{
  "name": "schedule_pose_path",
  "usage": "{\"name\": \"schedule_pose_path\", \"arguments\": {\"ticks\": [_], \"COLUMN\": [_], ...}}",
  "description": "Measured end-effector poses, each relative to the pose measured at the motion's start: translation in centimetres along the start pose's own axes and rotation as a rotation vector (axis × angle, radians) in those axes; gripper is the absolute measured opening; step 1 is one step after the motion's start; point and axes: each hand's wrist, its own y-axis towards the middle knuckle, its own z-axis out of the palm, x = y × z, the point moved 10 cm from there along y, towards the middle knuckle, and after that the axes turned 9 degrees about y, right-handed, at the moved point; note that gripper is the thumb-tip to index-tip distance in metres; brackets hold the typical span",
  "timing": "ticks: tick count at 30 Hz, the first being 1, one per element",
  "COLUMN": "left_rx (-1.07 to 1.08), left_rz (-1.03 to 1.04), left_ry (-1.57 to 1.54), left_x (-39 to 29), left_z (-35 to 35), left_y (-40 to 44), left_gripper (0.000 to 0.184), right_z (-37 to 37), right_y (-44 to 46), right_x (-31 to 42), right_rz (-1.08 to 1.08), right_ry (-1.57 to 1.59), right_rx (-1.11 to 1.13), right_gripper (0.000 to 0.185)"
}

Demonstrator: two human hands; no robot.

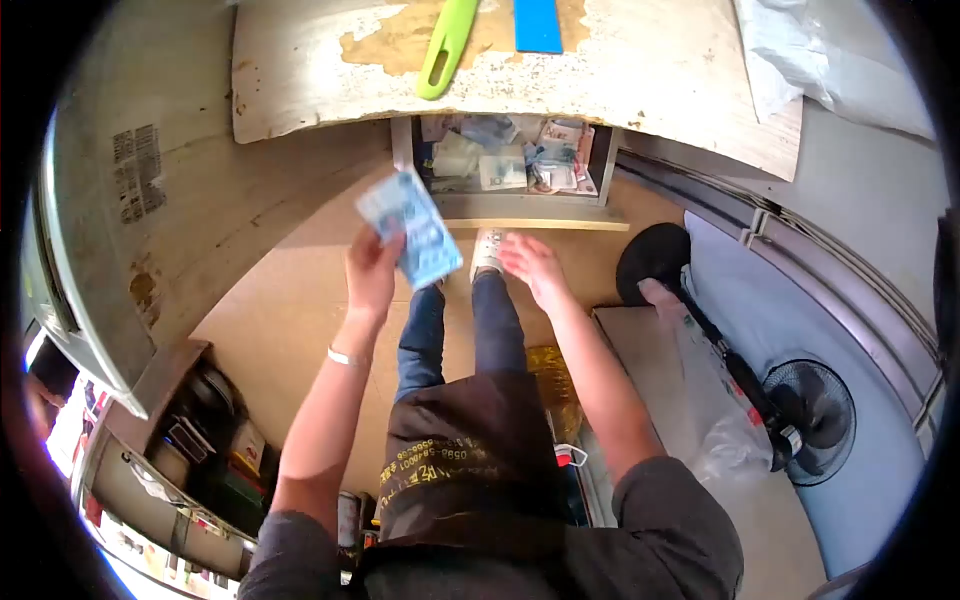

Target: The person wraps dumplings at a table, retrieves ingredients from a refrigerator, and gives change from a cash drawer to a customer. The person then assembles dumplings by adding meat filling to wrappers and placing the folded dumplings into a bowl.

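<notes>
A blue banknote is pinched between the thumb and fingers of my left hand; whether it is one note or more I cannot tell. My right hand hangs to the right of it, fingers apart and holding nothing. Beyond both hands, a drawer stands pulled out under the worn tabletop. Inside it lie loose banknotes of several colours, in untidy piles.
A green handle and a blue flat piece lie on the tabletop. To the right are a black fan and a clear plastic bag. A bottle of yellow liquid stands by my leg. At lower left is an open-topped box.
</notes>
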Motion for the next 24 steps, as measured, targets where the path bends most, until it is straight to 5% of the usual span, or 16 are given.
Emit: {"name": "schedule_pose_path", "arguments": {"ticks": [2,5,7,10,12,17,20,24], "left_rx": [0.015,-0.008,0.218,0.249,0.232,0.131,0.173,0.309], "left_rz": [-0.005,-0.203,-0.022,-0.049,-0.063,-0.111,-0.048,-0.065], "left_ry": [0.010,0.210,-0.211,-0.144,-0.047,-0.138,-0.132,-0.304], "left_x": [-1.5,-4.8,-5.6,-3.8,-2.8,0.8,-0.1,-1.7], "left_z": [1.5,3.9,7.2,7.1,6.0,2.4,4.0,6.2], "left_y": [4.4,7.1,9.5,11.1,11.3,8.3,6.7,5.6], "left_gripper": [0.026,0.047,0.057,0.050,0.048,0.045,0.044,0.041], "right_z": [2.7,8.1,10.9,14.5,17.2,11.7,10.2,13.8], "right_y": [-2.1,-1.1,2.7,8.7,5.5,3.8,1.8,0.4], "right_x": [1.8,9.7,11.7,9.7,11.3,14.7,15.3,10.6], "right_rz": [-0.048,-0.596,-0.911,-0.789,-1.376,-0.929,-0.743,-0.445], "right_ry": [-0.181,-0.381,-0.916,-1.289,-1.405,-0.847,-0.776,-0.634], "right_rx": [0.222,0.274,0.084,0.105,-0.047,0.020,0.029,0.438], "right_gripper": [0.024,0.019,0.025,0.030,0.026,0.018,0.017,0.017]}}
